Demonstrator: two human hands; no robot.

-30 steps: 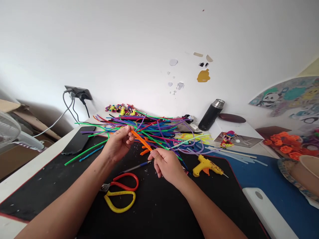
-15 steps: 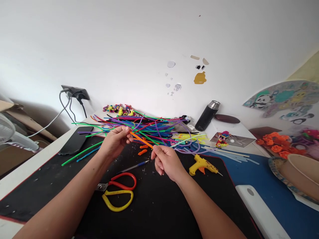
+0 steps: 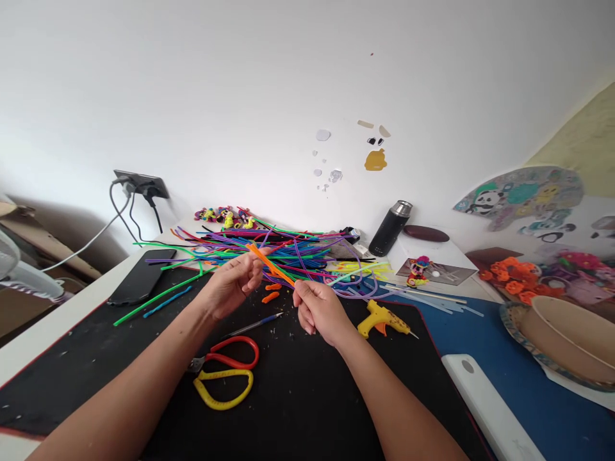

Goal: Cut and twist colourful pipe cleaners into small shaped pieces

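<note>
A bundle of orange pipe cleaners [image 3: 276, 267] slants between my two hands above the black mat. My right hand [image 3: 319, 310] pinches its lower end between thumb and curled fingers. At the upper end, my left hand [image 3: 236, 282] has its thumb and index finger on the bundle, whose tips stick out past them. Two short orange pieces [image 3: 271, 297] lie on the mat just behind. Below the left hand rest a pen [image 3: 254, 324] and scissors [image 3: 225, 371] with one red and one yellow handle.
Behind my hands spreads a heap of coloured pipe cleaners [image 3: 293, 253]. A yellow glue gun [image 3: 384, 318] lies to the right, near a small figure [image 3: 419, 271] and a black flask [image 3: 391, 228]. At left is a phone [image 3: 141, 277]; a white bar [image 3: 490, 403] sits front right.
My left hand has shifted slightly right and down along the orange bundle, so its upper tips now show beyond the fingers. The right hand keeps its pinch. The view has tilted and turned slightly.
</note>
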